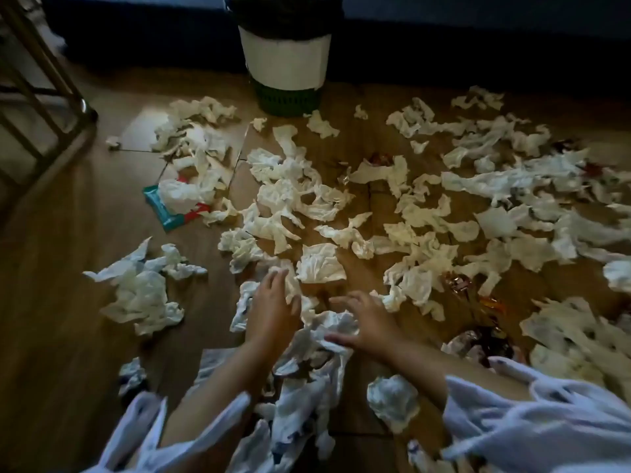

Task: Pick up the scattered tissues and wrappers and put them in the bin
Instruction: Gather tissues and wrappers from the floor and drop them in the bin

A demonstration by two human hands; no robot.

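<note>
The wooden floor (61, 285) is strewn from left to right with crumpled tissues (293, 196), thickest in the middle and on the right. The bin (285, 63) stands at the far centre. A few shiny wrappers (457, 283) lie among the paper on the near right. Left hand (273, 302) and right hand (362, 322) are both spread wide over a near heap (327, 332), gripping nothing. The tissues look weightless, soft and easily torn, so bunching several from above should work; the wrappers are probably slick and crackly.

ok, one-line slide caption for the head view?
Left hand and right hand spread over crumpled tissues littering the floor; bin beyond.
</note>
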